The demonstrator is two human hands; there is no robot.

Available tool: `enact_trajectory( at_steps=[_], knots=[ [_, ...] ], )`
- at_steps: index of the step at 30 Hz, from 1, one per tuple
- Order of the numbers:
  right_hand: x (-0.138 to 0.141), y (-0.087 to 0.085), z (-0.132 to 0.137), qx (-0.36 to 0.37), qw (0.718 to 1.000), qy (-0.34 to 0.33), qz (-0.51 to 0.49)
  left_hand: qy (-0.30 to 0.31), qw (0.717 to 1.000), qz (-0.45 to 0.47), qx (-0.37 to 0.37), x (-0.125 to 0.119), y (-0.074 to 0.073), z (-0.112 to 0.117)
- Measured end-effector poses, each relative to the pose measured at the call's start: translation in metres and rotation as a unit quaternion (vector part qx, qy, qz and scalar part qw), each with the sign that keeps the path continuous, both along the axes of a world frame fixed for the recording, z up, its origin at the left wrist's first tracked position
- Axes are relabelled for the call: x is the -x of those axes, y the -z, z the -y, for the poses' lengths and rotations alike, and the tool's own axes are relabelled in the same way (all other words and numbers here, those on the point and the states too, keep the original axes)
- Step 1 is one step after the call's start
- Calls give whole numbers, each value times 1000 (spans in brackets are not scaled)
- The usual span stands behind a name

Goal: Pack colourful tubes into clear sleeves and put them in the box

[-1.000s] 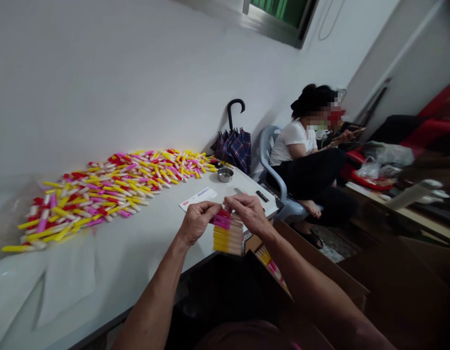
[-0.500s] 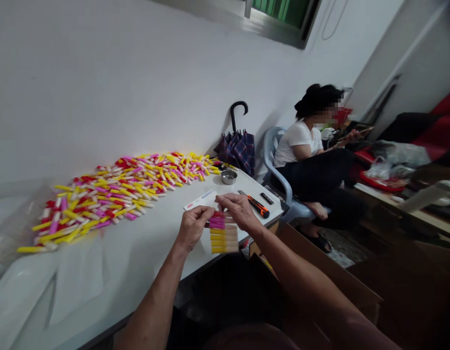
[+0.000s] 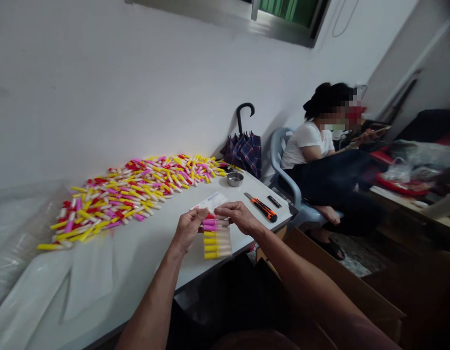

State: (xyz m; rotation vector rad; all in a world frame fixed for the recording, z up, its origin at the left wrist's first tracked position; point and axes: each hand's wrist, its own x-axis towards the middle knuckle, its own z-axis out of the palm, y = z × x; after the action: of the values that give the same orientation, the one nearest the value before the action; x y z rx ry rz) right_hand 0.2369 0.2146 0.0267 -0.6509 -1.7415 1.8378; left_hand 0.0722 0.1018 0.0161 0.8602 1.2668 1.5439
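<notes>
In front of me is a clear plastic bag (image 3: 217,242) with a row of short two-coloured sticks inside, yellow, pink and red at one end and pale at the other. My left hand (image 3: 190,228) pinches its upper left edge near the red and pink sticks. At the upper right, the fingers of my right hand (image 3: 240,216) are closed on the bag's top. The bag hangs over the table's front edge. Just behind my hands lies a white printed packet (image 3: 214,200), partly covered by them.
A large heap of loose coloured sticks (image 3: 137,192) lies along the wall on the white table (image 3: 137,257). An orange-black utility knife (image 3: 263,209), a small black strip (image 3: 274,201) and a round metal dish (image 3: 235,179) are rightward. Clear bags (image 3: 90,272) lie left; a seated person (image 3: 314,141) is beyond.
Both hands and the bag have shifted slightly left relative to the table. More of the utility knife shows beside my right hand. My view has turned a little left.
</notes>
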Motion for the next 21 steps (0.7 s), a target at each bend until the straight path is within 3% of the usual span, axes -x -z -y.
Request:
enact_trajectory(
  at_steps=[2,8,11,14,18,21],
  knots=[
    [3,4,1,13,1000,-6,-8,34,999,9,21,2,-1,4],
    [2,12,3,65,997,-38,-19,0,998,52,39,4,8,9],
    [-7,16,1,77,993,-89,-28,8,997,62,45,5,15,12],
    [-19,20,-1,86,986,-139,-39,41,995,74,62,4,16,17],
    [-36,29,-4,72,983,-157,-60,110,986,88,93,2,12,23],
    [-46,33,-7,46,984,-159,-69,112,986,85,93,-2,15,21]
  ],
)
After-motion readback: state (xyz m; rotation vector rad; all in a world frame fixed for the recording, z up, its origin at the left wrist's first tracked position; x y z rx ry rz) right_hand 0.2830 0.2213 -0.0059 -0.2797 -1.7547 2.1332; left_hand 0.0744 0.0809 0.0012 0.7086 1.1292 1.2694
